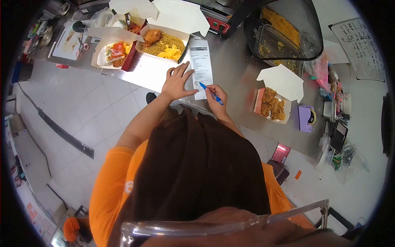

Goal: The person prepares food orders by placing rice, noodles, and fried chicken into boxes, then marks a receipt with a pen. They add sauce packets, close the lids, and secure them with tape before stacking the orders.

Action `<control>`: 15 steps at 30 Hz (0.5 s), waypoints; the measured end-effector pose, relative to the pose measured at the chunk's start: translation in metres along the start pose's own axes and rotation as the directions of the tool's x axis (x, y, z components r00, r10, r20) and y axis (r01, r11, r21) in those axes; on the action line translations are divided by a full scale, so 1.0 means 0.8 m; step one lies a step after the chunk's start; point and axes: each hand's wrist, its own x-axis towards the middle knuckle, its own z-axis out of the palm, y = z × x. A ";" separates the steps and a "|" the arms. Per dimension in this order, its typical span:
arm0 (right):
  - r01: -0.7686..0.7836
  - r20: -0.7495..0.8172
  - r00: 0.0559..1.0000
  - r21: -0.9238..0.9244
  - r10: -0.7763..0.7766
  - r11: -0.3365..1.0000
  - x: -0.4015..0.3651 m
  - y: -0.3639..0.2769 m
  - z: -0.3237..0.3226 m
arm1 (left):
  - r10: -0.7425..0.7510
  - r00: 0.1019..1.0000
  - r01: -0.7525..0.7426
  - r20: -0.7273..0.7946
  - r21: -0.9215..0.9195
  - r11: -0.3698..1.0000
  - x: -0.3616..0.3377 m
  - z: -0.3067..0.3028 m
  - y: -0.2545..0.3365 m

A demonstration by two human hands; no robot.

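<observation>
A long printed receipt (200, 61) lies on the steel counter in front of me. My right hand (216, 99) is closed around a blue pen (218, 99), its upper end angled toward the receipt's lower part. Flat at the paper's left edge rests my left hand (177, 82), fingers spread and holding nothing. Just beyond that hand stands an open box of noodles (168, 43) with fried chicken and yellow egg. Left of it, a smaller open box (117, 55) holds wrapped food and red packets. To the right, another open box (271, 105) contains fried chicken pieces.
A black mesh basket (284, 29) with yellow crumbs sits at the back right. A purple tape dispenser (305, 118) stands right of the chicken box. At the far left are a white cutting board (68, 43) and utensils. Another person's orange sleeve (71, 229) shows at lower left.
</observation>
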 end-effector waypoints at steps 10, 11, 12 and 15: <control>-0.063 -0.090 0.992 0.234 0.086 0.970 0.017 -0.020 0.004 | -0.011 1.000 0.011 0.002 0.002 1.000 0.000 0.001 0.000; -0.061 -0.083 0.994 0.177 0.077 0.982 0.021 -0.018 0.004 | -0.010 1.000 0.010 0.002 0.002 1.000 0.000 0.001 0.000; -0.059 -0.077 0.995 0.120 0.069 0.991 0.025 -0.015 0.003 | -0.010 1.000 0.010 0.001 0.003 1.000 0.000 0.001 0.000; -0.049 -0.077 0.996 0.028 0.051 0.998 0.040 -0.018 0.003 | -0.009 1.000 0.009 0.002 0.000 1.000 0.000 0.001 0.000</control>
